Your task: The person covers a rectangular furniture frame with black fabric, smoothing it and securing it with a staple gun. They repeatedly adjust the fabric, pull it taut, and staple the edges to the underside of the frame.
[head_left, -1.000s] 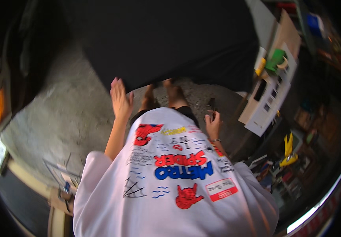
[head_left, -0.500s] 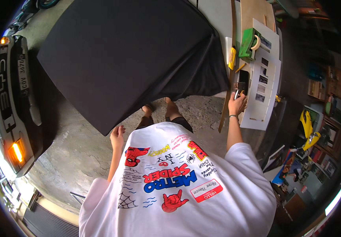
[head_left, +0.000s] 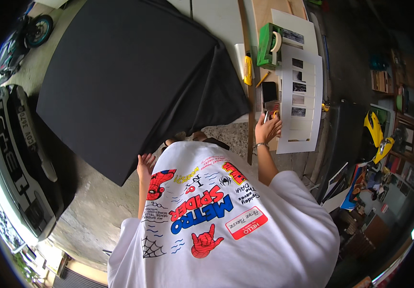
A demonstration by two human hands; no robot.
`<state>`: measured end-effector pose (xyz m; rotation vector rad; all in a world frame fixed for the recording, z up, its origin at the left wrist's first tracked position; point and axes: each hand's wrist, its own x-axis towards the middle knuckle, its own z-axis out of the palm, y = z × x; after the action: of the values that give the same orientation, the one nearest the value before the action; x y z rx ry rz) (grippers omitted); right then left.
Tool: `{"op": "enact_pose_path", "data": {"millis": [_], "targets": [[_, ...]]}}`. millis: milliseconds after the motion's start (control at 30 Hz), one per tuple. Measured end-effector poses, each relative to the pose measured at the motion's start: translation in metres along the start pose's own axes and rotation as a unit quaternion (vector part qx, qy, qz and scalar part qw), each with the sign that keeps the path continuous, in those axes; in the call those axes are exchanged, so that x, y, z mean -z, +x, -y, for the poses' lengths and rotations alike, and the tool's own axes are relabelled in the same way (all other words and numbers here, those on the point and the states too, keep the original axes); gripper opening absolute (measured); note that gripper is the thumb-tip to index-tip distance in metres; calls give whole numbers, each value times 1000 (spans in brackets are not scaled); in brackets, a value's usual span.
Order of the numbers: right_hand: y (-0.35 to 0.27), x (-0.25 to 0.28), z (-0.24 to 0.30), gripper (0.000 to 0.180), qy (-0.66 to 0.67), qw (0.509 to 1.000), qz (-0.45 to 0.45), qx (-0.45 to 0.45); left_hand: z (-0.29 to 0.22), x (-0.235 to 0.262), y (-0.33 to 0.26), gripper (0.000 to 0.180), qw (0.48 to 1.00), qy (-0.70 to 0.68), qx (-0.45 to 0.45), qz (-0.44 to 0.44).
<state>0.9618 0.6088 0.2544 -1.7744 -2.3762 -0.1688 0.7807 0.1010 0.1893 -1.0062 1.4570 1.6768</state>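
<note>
Lying over the white worktop (head_left: 211, 14) & hanging past its near edge, the black cloth (head_left: 116, 72) is sagging into folds on its R side. L hand (head_left: 145, 164) is resting loosely open by the cloth's near edge (can't tell if touching), while R hand (head_left: 268, 128) is curling at an orange-handled tool (head_left: 276, 114) just nearer than the black phone (head_left: 268, 91), grip or release can't tell. Tool handling beside the cloth is prob. the step in hand; next move is seemingly calling for a firm hold or clean release.
</note>
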Motion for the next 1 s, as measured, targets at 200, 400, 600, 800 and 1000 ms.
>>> {"op": "enact_pose_path", "data": {"millis": [200, 400, 600, 800, 1000], "targets": [[36, 31, 50, 44, 237, 967, -2, 92, -8, -17, -20, 48, 941, 334, -48, -23], [183, 3, 189, 42, 385, 894, 190, 125, -32, -46, -46, 38, 894, 438, -97, 4], [301, -97, 280, 46, 332, 883, 276, 183, -24, -10, -54, 33, 929, 338, -150, -31], [312, -148, 315, 39, 257, 894, 227, 290, 47, 41, -91, 38, 915, 344, -134, -165], [355, -180, 275, 35, 235, 909, 221, 265, 92, 69, -118, 39, 930, 297, -89, -198]]}}
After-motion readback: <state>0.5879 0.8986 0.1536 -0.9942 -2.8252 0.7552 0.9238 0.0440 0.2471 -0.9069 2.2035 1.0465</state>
